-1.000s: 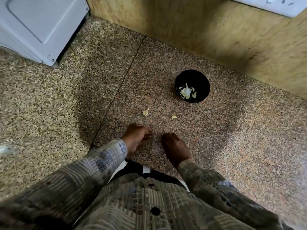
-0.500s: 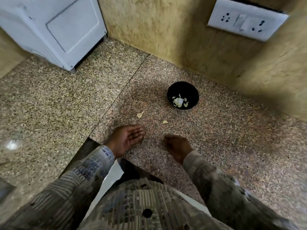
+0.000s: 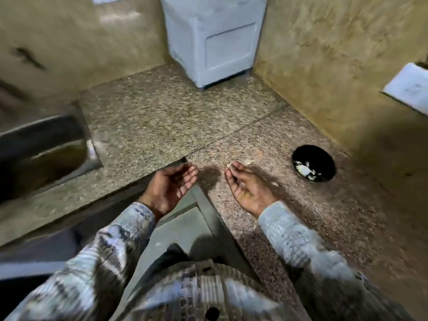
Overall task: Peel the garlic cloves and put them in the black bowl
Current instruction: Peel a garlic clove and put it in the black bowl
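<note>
Your left hand (image 3: 171, 186) is open, palm up, fingers relaxed, holding nothing, just off the counter (image 3: 162, 126) edge. Your right hand (image 3: 247, 191) pinches a small pale garlic piece (image 3: 231, 163) btwn thumb & fingertips; clove or loose skin, blur hides which. The black bowl (image 3: 310, 154) sits on the counter to the right, near the wall, w/ peeled cloves (image 3: 304, 169) inside. A pale scrap (image 3: 249, 161) lies just beyond your right fingertips. Handling, prob.: garlic is v. light, firm but bruisable; skin papery & brittle. Grip a clove across its fat middle w/ fingertips, start the skin at the root end. Light pinch only, or it slips out.
</note>
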### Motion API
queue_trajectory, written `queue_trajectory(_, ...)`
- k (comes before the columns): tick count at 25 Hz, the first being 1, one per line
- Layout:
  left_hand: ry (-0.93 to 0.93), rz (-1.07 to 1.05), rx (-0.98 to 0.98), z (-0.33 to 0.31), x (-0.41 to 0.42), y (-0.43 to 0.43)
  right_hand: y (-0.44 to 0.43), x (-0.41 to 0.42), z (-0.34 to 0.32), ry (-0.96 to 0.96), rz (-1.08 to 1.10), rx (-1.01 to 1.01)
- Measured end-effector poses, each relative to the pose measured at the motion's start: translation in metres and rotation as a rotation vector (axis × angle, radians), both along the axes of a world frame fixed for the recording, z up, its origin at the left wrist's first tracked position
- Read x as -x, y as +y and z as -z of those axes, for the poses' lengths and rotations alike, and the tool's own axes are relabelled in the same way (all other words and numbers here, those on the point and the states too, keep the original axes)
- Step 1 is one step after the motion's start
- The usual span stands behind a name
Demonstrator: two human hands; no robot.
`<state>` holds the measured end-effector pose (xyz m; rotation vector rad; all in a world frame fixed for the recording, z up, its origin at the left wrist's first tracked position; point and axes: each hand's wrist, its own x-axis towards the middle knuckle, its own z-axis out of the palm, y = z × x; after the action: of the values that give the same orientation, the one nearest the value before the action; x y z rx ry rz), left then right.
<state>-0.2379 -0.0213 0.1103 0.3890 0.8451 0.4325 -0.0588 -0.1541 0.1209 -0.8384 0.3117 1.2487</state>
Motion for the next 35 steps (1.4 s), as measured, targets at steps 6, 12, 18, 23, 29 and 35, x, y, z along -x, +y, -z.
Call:
queue_trajectory(6, -0.008, -0.344, -0.052, -0.018, 0.141, 0.015, 0.073, 0.110, -0.016, -0.062, -0.320, -0.063)
queue_trajectory(12, 0.016, -0.624, -0.069, -0.022, 0.305, 0.008, 0.130, 0.274, -0.013, -0.051, -0.637, -0.075)
queue_trajectory(18, 0.026, -0.831, -0.011, -0.005, 0.468, -0.011, 0.153, 0.439, 0.001, -0.037, -0.838, -0.057)
queue_trajectory(23, 0.008, -0.971, 0.057, 0.017, 0.548, -0.030, 0.161, 0.532, 0.022, -0.043, -0.991, 0.007)
queue_trajectory(29, -0.038, -1.143, 0.174, 0.069, 0.586, -0.036, 0.181, 0.593, 0.071, -0.120, -1.193, 0.066)
queue_trajectory(35, -0.003, -1.287, 0.311, 0.188, 0.605, -0.019, 0.216, 0.625, 0.204, -0.228, -1.351, 0.221)
